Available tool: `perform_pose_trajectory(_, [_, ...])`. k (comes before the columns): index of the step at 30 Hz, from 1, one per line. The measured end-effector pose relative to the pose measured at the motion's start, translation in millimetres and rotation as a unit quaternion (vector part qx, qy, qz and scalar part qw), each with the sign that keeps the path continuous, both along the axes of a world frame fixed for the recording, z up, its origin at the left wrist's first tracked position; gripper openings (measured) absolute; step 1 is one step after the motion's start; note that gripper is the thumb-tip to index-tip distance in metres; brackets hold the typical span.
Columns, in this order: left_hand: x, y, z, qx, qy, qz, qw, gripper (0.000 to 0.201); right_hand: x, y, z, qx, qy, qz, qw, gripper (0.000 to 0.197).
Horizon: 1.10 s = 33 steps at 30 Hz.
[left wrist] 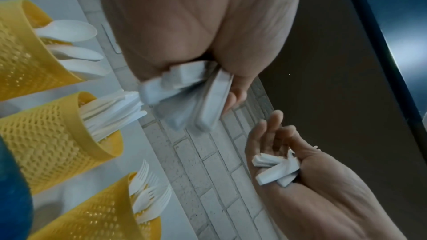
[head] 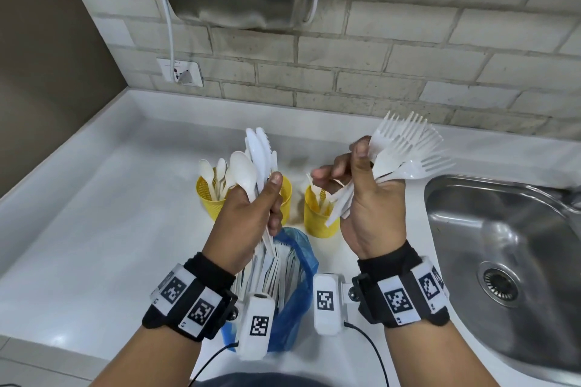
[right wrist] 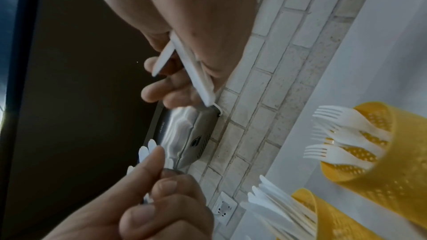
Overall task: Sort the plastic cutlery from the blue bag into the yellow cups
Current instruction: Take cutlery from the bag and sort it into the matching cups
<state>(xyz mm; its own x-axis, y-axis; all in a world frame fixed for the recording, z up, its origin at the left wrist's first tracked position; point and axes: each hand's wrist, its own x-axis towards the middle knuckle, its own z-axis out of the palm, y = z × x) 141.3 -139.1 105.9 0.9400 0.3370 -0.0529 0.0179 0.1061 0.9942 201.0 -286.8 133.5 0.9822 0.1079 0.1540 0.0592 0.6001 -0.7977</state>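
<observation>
Sorted forks (head: 408, 151) fan out of the right hand (head: 367, 198), fingers curled round their handles; the left hand (head: 251, 210) grips a mixed bunch of knives and a spoon (head: 243, 171) above the blue bag (head: 295, 292), which holds more cutlery. Three yellow cups (head: 320, 217) stand behind on the counter (head: 94, 229), part filled. Sorting looks midway; next, the forks likely go into the right cup, tines up.

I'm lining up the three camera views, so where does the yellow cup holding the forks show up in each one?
Head: the fork cup stands right of centre on the counter, partly behind the right hand.
Left wrist: bottom left, lowest of the three cups.
Right wrist: right edge, upper of the two cups.
Shared landmark: the brick wall.
</observation>
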Motion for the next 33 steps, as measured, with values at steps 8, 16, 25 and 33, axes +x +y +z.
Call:
perform_pose_trajectory(8, [-1, -5, 3, -0.112, 0.064, -0.047, 0.991, 0.029, 4, 9, 2, -0.059, -0.031, -0.050, 0.996, 0.039])
perform_pose_trajectory(16, [6, -6, 4, -0.313, 0.083, -0.127, 0.938, 0.052, -12, 24, -9, -0.239, -0.136, -0.037, 0.961, 0.018])
perform_pose_trajectory(25, [8, 1, 1, -0.332, 0.093, -0.111, 0.932, 0.057, -12, 30, -32, -0.283, -0.123, -0.032, 0.951, 0.017])
perform_pose_trajectory(33, [8, 5, 2, -0.331, 0.099, -0.081, 0.935, 0.033, -3, 14, -50, -0.369, -0.141, -0.052, 0.917, 0.052])
